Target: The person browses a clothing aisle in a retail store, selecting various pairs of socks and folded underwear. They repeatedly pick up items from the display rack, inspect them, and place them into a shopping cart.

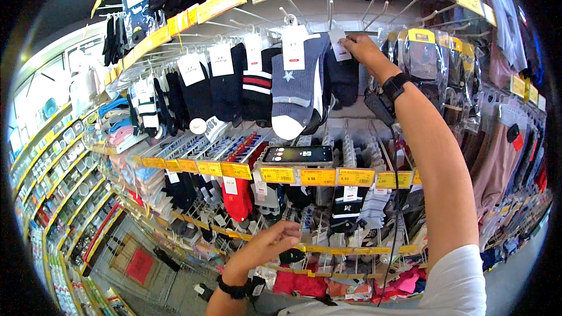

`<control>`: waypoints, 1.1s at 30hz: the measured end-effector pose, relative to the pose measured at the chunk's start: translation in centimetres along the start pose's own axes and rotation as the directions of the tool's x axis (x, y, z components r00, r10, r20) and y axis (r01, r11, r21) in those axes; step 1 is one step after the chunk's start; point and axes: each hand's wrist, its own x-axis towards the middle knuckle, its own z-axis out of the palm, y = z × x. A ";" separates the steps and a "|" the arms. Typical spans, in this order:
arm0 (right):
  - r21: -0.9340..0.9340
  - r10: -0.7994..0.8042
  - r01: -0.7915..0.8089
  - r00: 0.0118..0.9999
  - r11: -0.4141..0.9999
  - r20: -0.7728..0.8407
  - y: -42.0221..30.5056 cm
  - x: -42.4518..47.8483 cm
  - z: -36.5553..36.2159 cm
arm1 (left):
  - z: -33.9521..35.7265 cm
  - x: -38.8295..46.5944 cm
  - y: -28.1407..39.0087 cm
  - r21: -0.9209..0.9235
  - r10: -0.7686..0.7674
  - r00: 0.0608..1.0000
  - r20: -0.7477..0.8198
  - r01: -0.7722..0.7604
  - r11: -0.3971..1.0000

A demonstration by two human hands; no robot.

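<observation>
My right hand reaches up to the hook rack, thumb and fingertips on the white card tag of a dark sock pair. Left of that pair hangs a grey sock pair with a white toe and a star. Black socks with red and white stripes and plain black socks continue the row. My left hand is lower down, loosely curled and holding nothing, in front of the lower sock rows. A smartphone lies flat on the rack behind the yellow price labels, its screen lit.
Yellow price strips run along the rack edges, and bare metal hooks jut out above. Bagged goods hang at right, near a black cable from my right wrist. Shelves line the left side; a red-topped box is on the floor.
</observation>
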 end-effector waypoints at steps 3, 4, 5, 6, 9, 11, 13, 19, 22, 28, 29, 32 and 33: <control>-0.161 -0.012 -0.011 0.990 0.987 -0.139 -0.2 -0.8 -0.1 | 0.0 0.1 -0.4 0.018 -0.016 1.000 -0.007 0.016 1.000; -0.258 -0.074 0.028 0.983 0.966 -0.168 -0.3 -1.3 -0.7 | 0.1 0.2 0.2 0.016 -0.043 0.999 -0.010 0.044 0.999; -0.305 -0.100 0.044 0.980 0.951 -0.170 -0.4 -1.8 -1.6 | 0.2 0.3 0.5 0.013 -0.068 0.998 -0.009 0.068 0.998; -0.332 -0.129 0.067 0.977 0.941 -0.169 -1.5 -2.6 -2.0 | -0.1 0.0 -0.1 0.029 -0.025 0.999 -0.030 0.026 0.999; -0.257 -0.228 0.194 0.967 0.947 -0.111 -5.5 -7.0 -3.4 | -1.3 -1.4 -1.1 -0.032 -0.113 0.991 -0.070 0.111 0.993; -0.003 -0.243 0.244 0.964 0.970 -0.106 -9.9 -12.5 -3.8 | -2.1 -2.4 -2.7 -0.024 -0.069 0.987 -0.146 0.066 0.998; 0.123 -0.154 0.159 0.987 0.980 -0.053 -12.5 -16.7 -4.2 | -3.3 -4.4 -4.2 0.016 -0.156 0.957 -0.245 0.165 0.986; 0.570 0.029 -0.180 0.964 0.802 0.263 -14.0 -30.8 -0.1 | -7.7 -7.9 -11.2 0.022 -0.271 0.895 -0.355 0.297 0.954; 0.600 0.028 -0.412 0.839 0.686 0.544 -15.0 -35.5 6.5 | -9.9 -15.8 -11.8 0.000 -0.287 0.758 -0.585 0.354 0.935; 0.426 0.159 -0.727 0.584 0.539 0.796 -14.2 -41.7 17.2 | -17.0 -24.8 -19.8 -0.334 -0.494 0.461 -0.737 0.388 0.859; 0.394 0.168 -0.761 0.541 0.516 0.824 -14.4 -41.9 18.7 | -18.1 -26.7 -21.0 -0.380 -0.520 0.414 -0.747 0.377 0.845; 0.239 0.262 -0.855 0.387 0.460 0.884 -14.4 -42.1 23.1 | -19.4 -29.3 -25.3 -0.526 -0.630 0.203 -0.749 0.395 0.753; 0.174 0.303 -0.877 0.332 0.448 0.893 -15.0 -42.2 24.4 | -19.9 -30.8 -27.6 -0.564 -0.655 0.173 -0.735 0.380 0.733</control>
